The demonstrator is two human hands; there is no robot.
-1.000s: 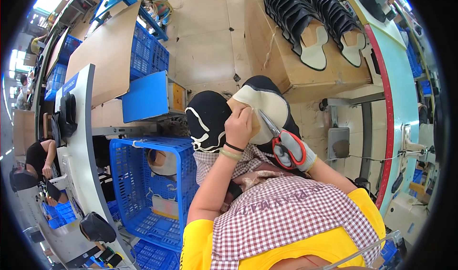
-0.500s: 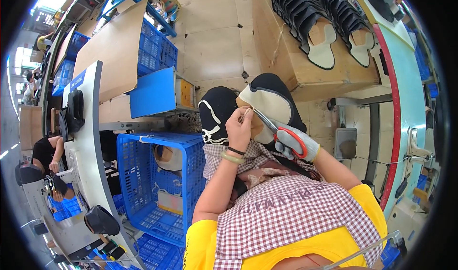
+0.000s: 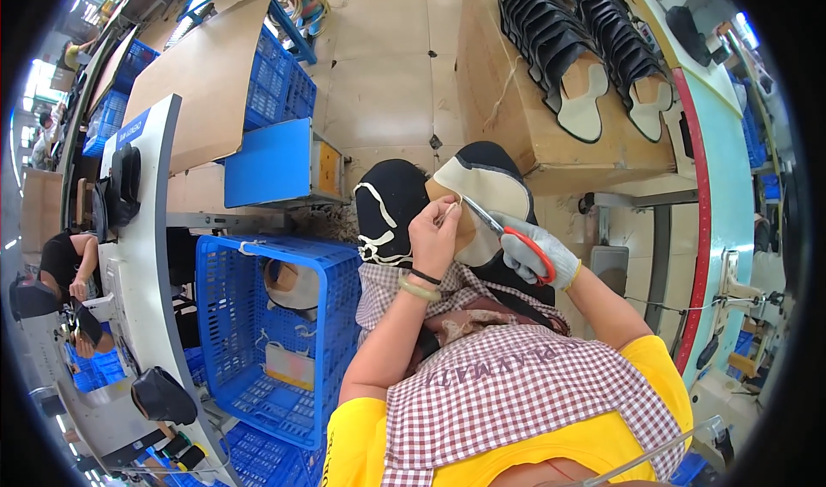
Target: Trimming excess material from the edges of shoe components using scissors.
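Across our lap lies a curved shoe upper [image 3: 503, 193], its smooth cream lining facing up, bordered by black material, with a tan patch toward its left. Our bare left hand [image 3: 434, 239] is at the upper's near left edge, thumb and fingertips pinched together on what looks like a slim pale strip [image 3: 451, 207]. Our right hand [image 3: 540, 259], in a grey-white knit glove, is curled around the rounded red handles of the scissors [image 3: 484, 216], whose slender metal blades slant far and left over the cream lining, tips just beside the left fingertips; we cannot tell whether the blades are parted. On the left, narrow white trimmings [image 3: 382, 206] curl over matte black cloth at our knee, and our checked apron [image 3: 490, 392] spreads nearest. Just left of us, a perforated blue plastic crate [image 3: 258, 250] holds a rounded cream-and-tan piece [image 3: 292, 285]. Far right, a brown cardboard box [image 3: 490, 117] carries two overlapping rows of black shoe uppers [image 3: 546, 48], the nearest ones showing pale linings. Farther right runs a pale green surface [image 3: 731, 203] with a red edge.
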